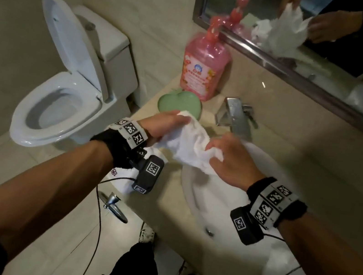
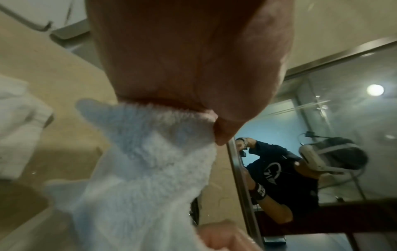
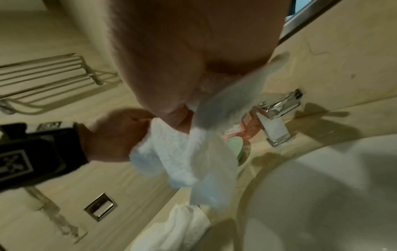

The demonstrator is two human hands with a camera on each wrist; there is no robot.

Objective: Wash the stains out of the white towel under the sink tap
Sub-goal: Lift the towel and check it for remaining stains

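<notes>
Toilet [image 1: 61, 103]: at nine o'clock in the head view, white, lid raised against the cistern, seat down.
Second towel [image 1: 124, 179]: white cloth draped over the desk edge under the left wrist, at about seven o'clock from the held towel.
Left hand [image 1: 160, 126]: fingers and thumb clamped on the upper left end of the white towel; the left wrist view shows the thumb pinching the terry pile.
Soap dish [image 1: 180, 102]: green, heart-shaped, on the desk [image 1: 164, 206] at twelve o'clock from the left hand, just beyond the fingertips.
Soap bottle [image 1: 205, 69]: pink pump bottle with a printed label, upright at twelve o'clock from the dish, close to the wall.
White towel [image 1: 194, 148]: bunched and stretched between both hands, held in the air over the left rim of the sink, at about seven o'clock from the tap; stains are hard to make out on the blurred cloth.
Tap [image 1: 237, 119]: square chrome fitting on the desk behind the sink, at twelve o'clock from the towel; no water visible at the spout.
Right hand [image 1: 231, 162]: fingers curled and gripping the lower right end of the towel, knuckles up.
Sink [image 1: 201, 200]: white round basin set in the beige desk, directly below the right hand.
Mirror [image 1: 335, 43]: at one o'clock, steel-framed, reflecting the hands and the towel.
</notes>
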